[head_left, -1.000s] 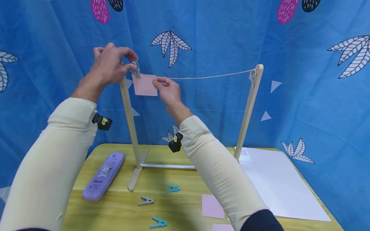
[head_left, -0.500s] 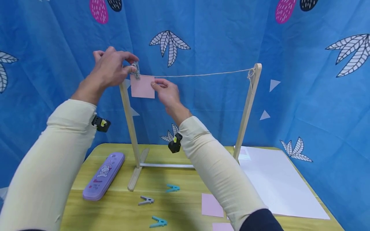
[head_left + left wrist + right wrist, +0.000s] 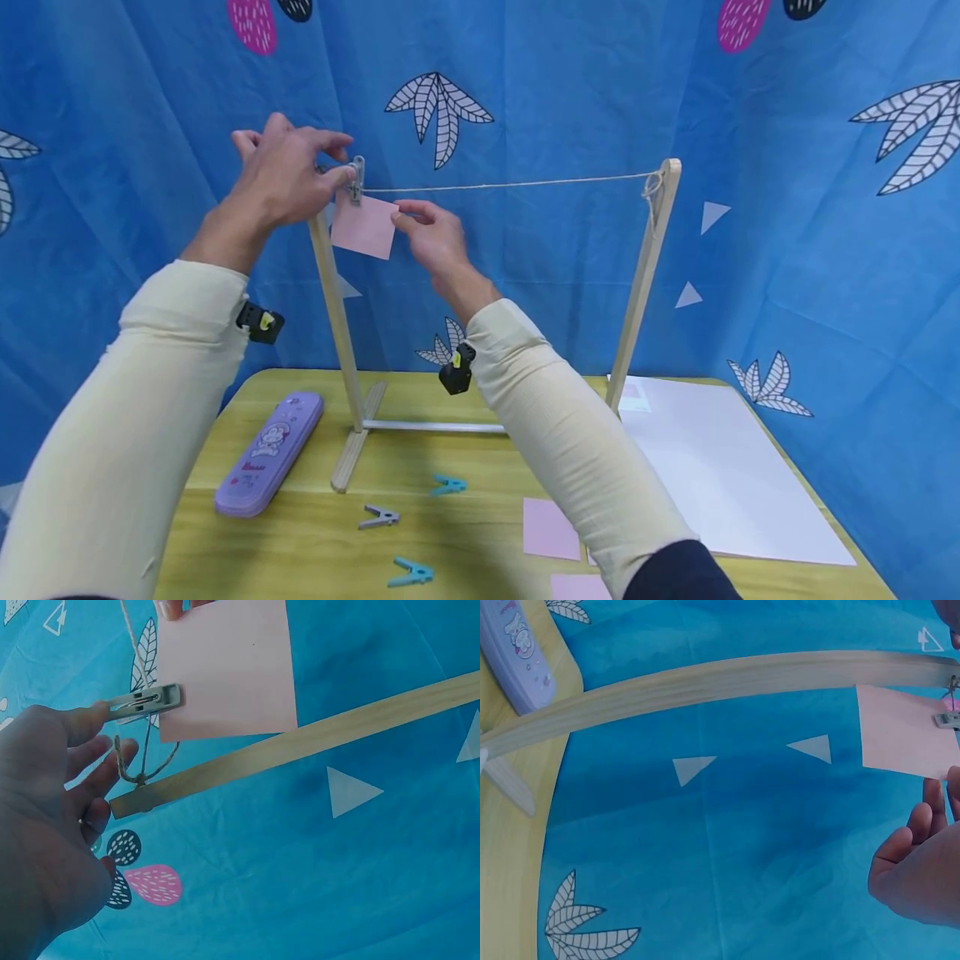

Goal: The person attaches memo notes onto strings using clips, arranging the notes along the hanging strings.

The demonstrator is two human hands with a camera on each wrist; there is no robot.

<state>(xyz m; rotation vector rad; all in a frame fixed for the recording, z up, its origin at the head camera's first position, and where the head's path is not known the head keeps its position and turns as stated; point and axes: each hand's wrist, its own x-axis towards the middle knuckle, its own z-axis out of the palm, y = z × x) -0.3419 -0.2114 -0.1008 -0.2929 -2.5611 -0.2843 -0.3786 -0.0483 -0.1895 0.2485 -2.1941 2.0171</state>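
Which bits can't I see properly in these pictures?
Left post top: head view, mostly behind the left hand.
White bar's right end: head view, behind the right sleeve.
Lowest card: head view, cut off by the bottom edge.
Clip on the raised card: right wrist view, cut off by the right edge.
Case's words: head view, too small.

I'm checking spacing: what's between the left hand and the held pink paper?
The left wrist view shows a grey clothespin between the left hand and pink paper.
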